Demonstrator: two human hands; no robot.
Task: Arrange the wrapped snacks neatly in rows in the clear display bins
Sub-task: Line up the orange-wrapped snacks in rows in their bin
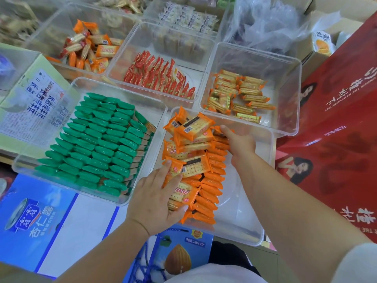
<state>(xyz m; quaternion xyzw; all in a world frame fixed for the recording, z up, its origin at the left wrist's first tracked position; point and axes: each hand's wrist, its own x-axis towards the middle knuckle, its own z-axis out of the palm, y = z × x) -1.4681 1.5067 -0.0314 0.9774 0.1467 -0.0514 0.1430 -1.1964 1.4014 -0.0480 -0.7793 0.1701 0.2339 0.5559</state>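
A clear bin [252, 225] in front of me holds orange-wrapped cracker packs [195, 139], some stacked loosely on the left, others standing on edge in a row [212, 182] down the middle. My left hand [157, 199] lies on the loose packs at the near left, fingers spread over them and thumb under the edge of one. My right hand [238, 139] reaches into the far part of the bin, its fingers against the far end of the upright row. The right part of the bin is bare.
To the left, a bin of green packs [98, 144] in tidy rows. Behind stand bins with red packs [161, 76], gold-orange packs [240, 94] and mixed orange packs [89, 50]. A red box [336, 123] rises on the right; blue cartons [40, 217] lie underneath.
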